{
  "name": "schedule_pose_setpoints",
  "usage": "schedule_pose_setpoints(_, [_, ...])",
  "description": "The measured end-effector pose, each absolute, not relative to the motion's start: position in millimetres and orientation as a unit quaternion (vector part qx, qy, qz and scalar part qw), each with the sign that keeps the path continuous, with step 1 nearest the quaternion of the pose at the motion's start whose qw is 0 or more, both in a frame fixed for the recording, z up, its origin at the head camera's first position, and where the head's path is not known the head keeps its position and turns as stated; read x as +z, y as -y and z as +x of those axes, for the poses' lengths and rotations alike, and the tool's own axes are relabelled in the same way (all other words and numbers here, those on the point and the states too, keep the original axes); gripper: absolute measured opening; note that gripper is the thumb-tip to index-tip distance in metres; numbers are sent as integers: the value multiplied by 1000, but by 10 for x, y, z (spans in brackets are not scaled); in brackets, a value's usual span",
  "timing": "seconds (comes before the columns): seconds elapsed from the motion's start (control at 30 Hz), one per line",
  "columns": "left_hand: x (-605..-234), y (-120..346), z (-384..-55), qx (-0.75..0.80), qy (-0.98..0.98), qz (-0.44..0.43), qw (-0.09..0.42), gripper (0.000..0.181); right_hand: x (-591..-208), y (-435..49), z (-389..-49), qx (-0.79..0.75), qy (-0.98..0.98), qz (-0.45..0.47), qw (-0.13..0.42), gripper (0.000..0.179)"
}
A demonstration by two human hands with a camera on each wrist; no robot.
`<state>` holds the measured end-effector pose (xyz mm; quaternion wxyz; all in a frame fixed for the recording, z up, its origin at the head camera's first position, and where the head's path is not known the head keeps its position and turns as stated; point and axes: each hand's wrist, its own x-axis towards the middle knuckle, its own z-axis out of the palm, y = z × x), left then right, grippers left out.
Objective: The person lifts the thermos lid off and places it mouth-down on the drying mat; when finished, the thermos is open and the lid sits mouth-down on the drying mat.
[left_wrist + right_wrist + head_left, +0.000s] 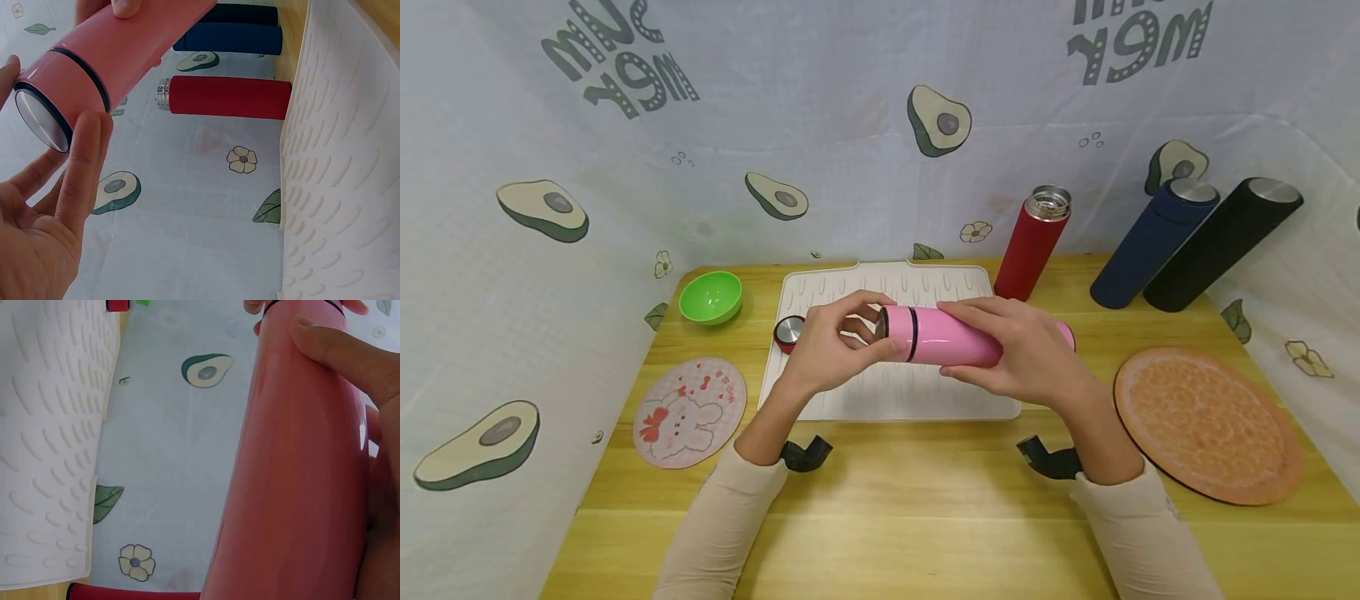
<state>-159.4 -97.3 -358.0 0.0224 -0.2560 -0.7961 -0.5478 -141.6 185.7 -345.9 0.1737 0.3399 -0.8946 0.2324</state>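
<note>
A pink thermos (958, 340) lies sideways in the air over the white drying mat (895, 404), its capped end toward the left. My right hand (1026, 346) grips its body from above, thumb on the near side. The thumb and fingers of my left hand (842, 337) hold the steel-topped cap (900, 325) from either side. In the left wrist view a black ring marks the seam between cap (62, 84) and body. Smooth pink wall (294, 462) fills much of the right wrist view. Behind my left hand, a red lid (788, 332) with a steel top sits on the mat.
Behind the mat's right end stands an uncapped red thermos (1030, 254), steel neck showing. Blue (1153, 242) and black (1221, 242) thermoses stand farther right. A green bowl (710, 297) and rabbit placemat (692, 412) are at left, an orange round mat (1210, 425) at right.
</note>
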Motion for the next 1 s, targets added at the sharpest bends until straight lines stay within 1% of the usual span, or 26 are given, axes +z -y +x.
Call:
schedule_pose_setpoints(0.07, [-3577,971,-1596,-537,802,-259,21,49,-3457,-1856,-1417,233,895,338,173,79])
schedule_pose_setpoints(0.13, [-3576,974,-1602,-534,799,-276,13,59,-3455,-1866,-1420,236,896,335,172,79])
schedule_pose_setpoints(0.23, [-3567,991,-1610,-526,785,-326,13,80,-3449,-1891,-1424,242,895,333,170,79])
schedule_pose_setpoints(0.3, [-3561,1004,-1613,-516,771,-371,22,87,-3444,-1907,-1426,245,895,333,169,79])
schedule_pose_setpoints(0.37, [-3554,1013,-1616,-501,759,-414,41,85,-3437,-1919,-1426,246,895,332,167,79])
schedule_pose_setpoints(0.47, [-3552,1016,-1627,-481,744,-458,70,71,-3429,-1927,-1424,249,896,330,161,79])
schedule_pose_setpoints(0.57, [-3557,1015,-1641,-473,739,-471,92,57,-3422,-1930,-1421,254,896,329,155,78])
schedule_pose_setpoints(0.63, [-3564,1015,-1643,-483,736,-466,88,53,-3419,-1929,-1420,255,896,331,153,78])
schedule_pose_setpoints(0.7, [-3573,1010,-1642,-503,729,-457,75,54,-3418,-1926,-1421,257,894,333,153,79])
schedule_pose_setpoints(0.87, [-3577,988,-1624,-558,713,-424,40,60,-3420,-1920,-1419,258,893,334,156,79])
schedule_pose_setpoints(1.0, [-3568,972,-1610,-575,718,-390,39,59,-3426,-1910,-1424,255,892,335,163,78])
